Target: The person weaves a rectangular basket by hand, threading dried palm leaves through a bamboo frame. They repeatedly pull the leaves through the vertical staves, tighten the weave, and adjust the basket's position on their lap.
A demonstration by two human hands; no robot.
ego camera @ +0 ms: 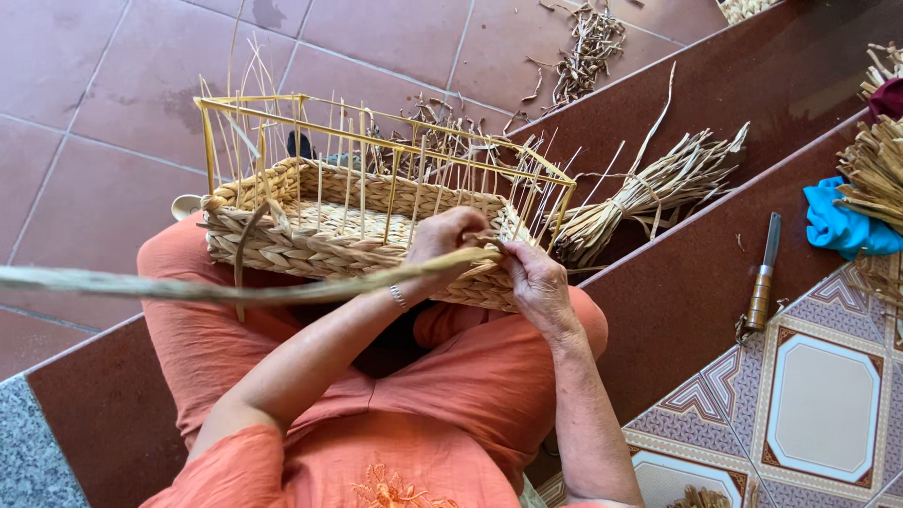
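Note:
A half-woven straw basket [282, 235] on a yellow wire frame [249, 102] rests on my lap. My left hand [450, 235] grips a long flat straw strand [188, 287] that runs off to the left edge. My right hand [534, 280] pinches the same strand where it meets the basket's near right corner, among the upright wires. Both hands touch the woven wall. A thin bracelet sits on my left wrist.
A tied bundle of straw [649, 193] lies on the step to the right. A wooden-handled knife [764, 277] sits on the step edge, a blue cloth [842, 224] and more straw [875, 165] beyond it. Loose scraps [583, 47] litter the tiled floor.

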